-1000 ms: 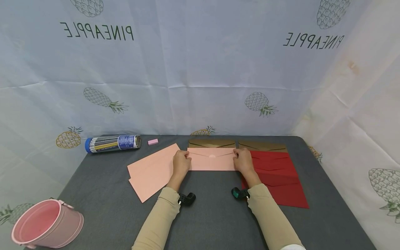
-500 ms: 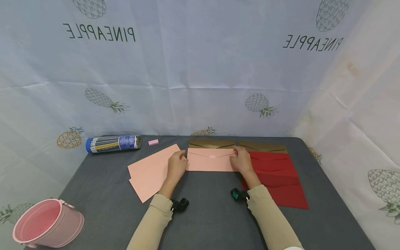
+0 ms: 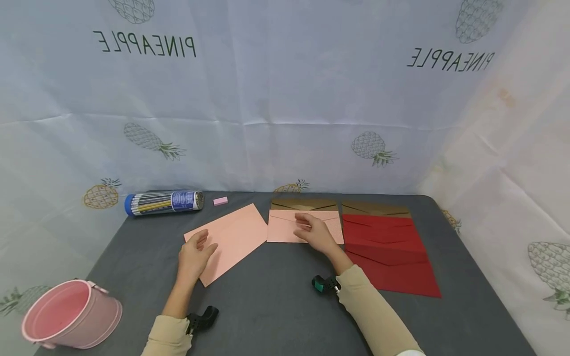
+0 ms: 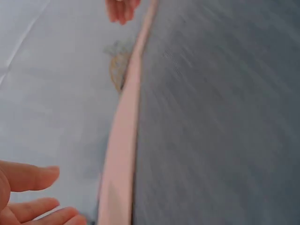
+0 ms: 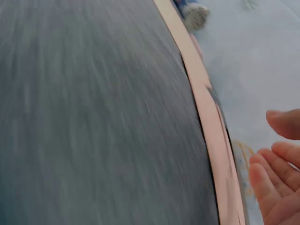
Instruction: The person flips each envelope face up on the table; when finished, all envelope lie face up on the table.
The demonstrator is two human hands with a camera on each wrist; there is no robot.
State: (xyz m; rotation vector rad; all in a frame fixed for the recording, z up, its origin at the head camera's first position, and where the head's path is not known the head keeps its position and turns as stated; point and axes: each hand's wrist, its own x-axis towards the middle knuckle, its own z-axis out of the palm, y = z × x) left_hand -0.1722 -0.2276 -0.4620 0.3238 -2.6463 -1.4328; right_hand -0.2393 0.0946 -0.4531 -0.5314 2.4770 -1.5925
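My left hand point(image 3: 192, 259), fingers loosely bent and holding nothing, hovers over the left end of the slanted pink envelopes point(image 3: 238, 237). In the left wrist view its thumb and fingers point(image 4: 40, 213) are spread apart. Over the flap side of another pink envelope point(image 3: 281, 230), which lies straight in the middle, is my right hand point(image 3: 315, 232). Its fingers are relaxed, with nothing between them and the thumb point(image 5: 286, 123). Behind that envelope a gold envelope point(image 3: 305, 203) shows along its top. Red envelopes point(image 3: 387, 247) lie overlapped to the right, partly covering a second gold envelope point(image 3: 376, 208).
A clear tube of pencils with a blue cap point(image 3: 165, 202) lies at the back left, beside a small pink eraser-like block point(image 3: 220, 201). A pink bucket point(image 3: 100, 316) stands at the front left corner of the grey table point(image 3: 267, 306). Printed curtain hangs behind.
Both hands have let go of the middle pink envelope's ends. The left hand has swung left over the slanted envelopes. The right hand has moved left across the middle envelope, which stays put.
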